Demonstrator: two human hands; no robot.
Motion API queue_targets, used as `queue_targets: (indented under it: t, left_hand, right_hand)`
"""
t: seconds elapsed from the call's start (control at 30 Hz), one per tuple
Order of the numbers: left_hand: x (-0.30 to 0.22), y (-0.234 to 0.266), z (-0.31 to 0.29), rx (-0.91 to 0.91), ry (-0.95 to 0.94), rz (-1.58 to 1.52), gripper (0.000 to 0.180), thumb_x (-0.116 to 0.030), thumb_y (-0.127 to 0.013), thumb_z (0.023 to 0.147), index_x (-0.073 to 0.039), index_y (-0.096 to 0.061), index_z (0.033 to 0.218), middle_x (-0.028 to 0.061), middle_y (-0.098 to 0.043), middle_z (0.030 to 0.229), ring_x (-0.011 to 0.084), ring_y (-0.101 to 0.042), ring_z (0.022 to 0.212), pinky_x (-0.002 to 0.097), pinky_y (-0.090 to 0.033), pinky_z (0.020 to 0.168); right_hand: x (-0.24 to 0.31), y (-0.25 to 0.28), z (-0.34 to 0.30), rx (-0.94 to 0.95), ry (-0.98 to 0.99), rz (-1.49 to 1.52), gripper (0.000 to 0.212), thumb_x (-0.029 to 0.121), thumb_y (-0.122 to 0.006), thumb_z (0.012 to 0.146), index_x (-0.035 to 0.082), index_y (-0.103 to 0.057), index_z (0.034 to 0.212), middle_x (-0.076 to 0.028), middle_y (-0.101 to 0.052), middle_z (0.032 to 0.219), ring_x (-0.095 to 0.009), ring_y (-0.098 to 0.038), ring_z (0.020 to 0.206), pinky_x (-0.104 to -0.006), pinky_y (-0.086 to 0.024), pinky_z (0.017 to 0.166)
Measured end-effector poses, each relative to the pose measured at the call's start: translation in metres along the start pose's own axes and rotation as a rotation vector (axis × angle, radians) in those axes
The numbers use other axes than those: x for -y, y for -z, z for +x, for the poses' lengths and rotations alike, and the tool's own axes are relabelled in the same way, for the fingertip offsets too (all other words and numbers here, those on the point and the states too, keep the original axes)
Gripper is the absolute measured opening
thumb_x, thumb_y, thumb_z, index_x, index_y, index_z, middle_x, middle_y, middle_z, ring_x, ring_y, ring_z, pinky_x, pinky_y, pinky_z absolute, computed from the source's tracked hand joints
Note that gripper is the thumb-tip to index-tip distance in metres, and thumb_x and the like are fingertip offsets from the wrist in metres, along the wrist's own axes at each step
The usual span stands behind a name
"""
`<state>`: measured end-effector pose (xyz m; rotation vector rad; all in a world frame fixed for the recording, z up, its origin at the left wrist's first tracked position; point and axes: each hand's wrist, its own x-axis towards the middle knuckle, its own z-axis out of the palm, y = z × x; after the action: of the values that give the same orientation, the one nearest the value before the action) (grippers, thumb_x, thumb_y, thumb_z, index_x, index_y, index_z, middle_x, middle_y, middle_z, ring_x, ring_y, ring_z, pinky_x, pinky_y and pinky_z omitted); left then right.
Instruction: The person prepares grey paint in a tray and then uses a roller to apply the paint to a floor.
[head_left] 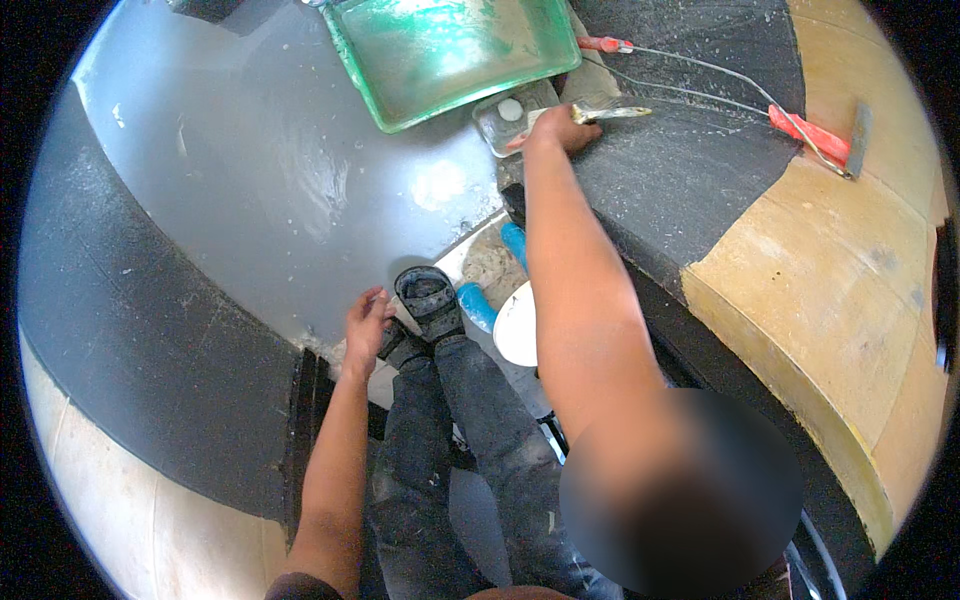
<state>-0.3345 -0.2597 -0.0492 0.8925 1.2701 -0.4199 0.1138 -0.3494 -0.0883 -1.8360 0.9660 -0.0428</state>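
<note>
My right hand (562,130) reaches forward beside a clear plastic container (487,125), its fingers closed around a paintbrush (625,113). The brush's pale, paint-smeared handle sticks out to the right over the dark-painted surface; its other end is hidden by my hand. A round white patch shows inside the container. Just beyond stands a green paint tray (372,112) with wet, glossy smears. My left hand (369,325) hovers next to my sandalled feet with its fingers apart, holding nothing.
A wire-framed paint roller with red parts (808,134) lies at the right, across the dark and yellowish surfaces. Near my feet are a white round tub (517,330) and blue cylindrical pieces (477,307). A glossy grey floor (260,170) spreads ahead; a dark-painted ledge (150,330) curves along the left.
</note>
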Motion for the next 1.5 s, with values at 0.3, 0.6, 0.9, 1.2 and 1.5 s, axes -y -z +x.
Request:
queue_targets:
  t: [0.3, 0.6, 0.9, 1.2, 1.5]
  left_hand:
    - [0.023, 0.033, -0.026, -0.041, 0.105, -0.103, 0.053, -0.038, -0.064, 0.104, -0.003, -0.055, 0.143, 0.0091, -0.067, 0.122, 0.0166, -0.067, 0.102, 0.0305, -0.050, 0.088]
    - [0.034, 0.064, -0.045, -0.112, 0.164, -0.107, 0.053, -0.040, -0.063, 0.104, -0.004, -0.055, 0.142, 0.0107, -0.066, 0.127, 0.0188, -0.066, 0.108, 0.0343, -0.050, 0.092]
    - [0.066, 0.093, -0.060, -0.117, 0.179, -0.166, 0.052, -0.045, -0.064, 0.103, -0.010, -0.056, 0.141, 0.0092, -0.066, 0.127, 0.0224, -0.068, 0.109, 0.0381, -0.053, 0.091]
    - [0.065, 0.079, -0.068, -0.083, 0.200, -0.124, 0.056, -0.051, -0.061, 0.103, -0.009, -0.055, 0.140, 0.0104, -0.067, 0.126, 0.0237, -0.067, 0.111, 0.0391, -0.051, 0.094]
    - [0.028, 0.074, -0.096, -0.108, 0.140, -0.235, 0.049, -0.043, -0.062, 0.104, -0.008, -0.058, 0.138, 0.0094, -0.066, 0.124, 0.0216, -0.066, 0.111, 0.0366, -0.050, 0.095]
  right_hand:
    - [0.047, -0.025, 0.068, 0.112, -0.243, -0.133, 0.044, 0.005, -0.058, 0.091, -0.002, -0.054, 0.135, -0.025, -0.065, 0.129, -0.044, -0.072, 0.104, -0.0564, -0.064, 0.070]
    - [0.055, -0.030, 0.120, 0.561, -0.422, -0.207, 0.037, 0.014, -0.036, 0.108, 0.002, -0.050, 0.139, -0.028, -0.062, 0.130, -0.044, -0.069, 0.110, -0.0632, -0.065, 0.071]
    - [0.094, -0.025, 0.115, 0.254, -0.074, -0.734, 0.045, 0.019, -0.061, 0.097, -0.001, -0.053, 0.137, -0.022, -0.066, 0.129, -0.038, -0.071, 0.111, -0.0509, -0.060, 0.090]
    - [0.107, -0.007, 0.158, 0.323, 0.310, -1.463, 0.029, 0.015, -0.063, 0.091, -0.001, -0.071, 0.115, -0.021, -0.071, 0.121, -0.036, -0.069, 0.116, -0.0469, -0.058, 0.088]
    - [0.118, 0.004, 0.082, 0.244, 0.585, -1.663, 0.044, 0.035, -0.060, 0.099, 0.011, -0.067, 0.135, -0.017, -0.065, 0.138, -0.037, -0.063, 0.128, -0.0501, -0.053, 0.103]
